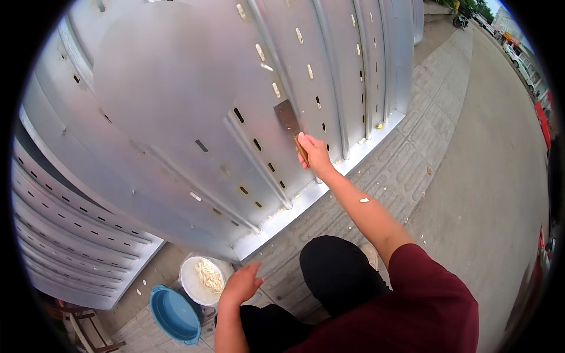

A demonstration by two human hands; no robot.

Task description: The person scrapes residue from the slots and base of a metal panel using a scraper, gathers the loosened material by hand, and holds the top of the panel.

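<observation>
My right hand (313, 154) is wrapped around the wooden handle of a putty knife (286, 115). Its wide, brownish blade lies at the surface of a large slotted metal panel (170, 76), beside one of the raised ribs. Whitish plugs (259, 53) fill several slots in the upper part, while other slots look dark. My left hand (240, 285) holds nothing, its fingers stretched out near a white bucket (187, 276). Inside the bucket are many pale, elongated pieces (209, 276). One small white bit (364, 200) is on my right forearm.
A blue basin (170, 315) stands beside the bucket. Another slotted metal panel (76, 235) is at the left, above a wooden stool or chair (88, 329). Paved sidewalk (400, 170) with scattered white bits runs along the panel, and a road (488, 165) with parked cars (521, 65) lies to the right.
</observation>
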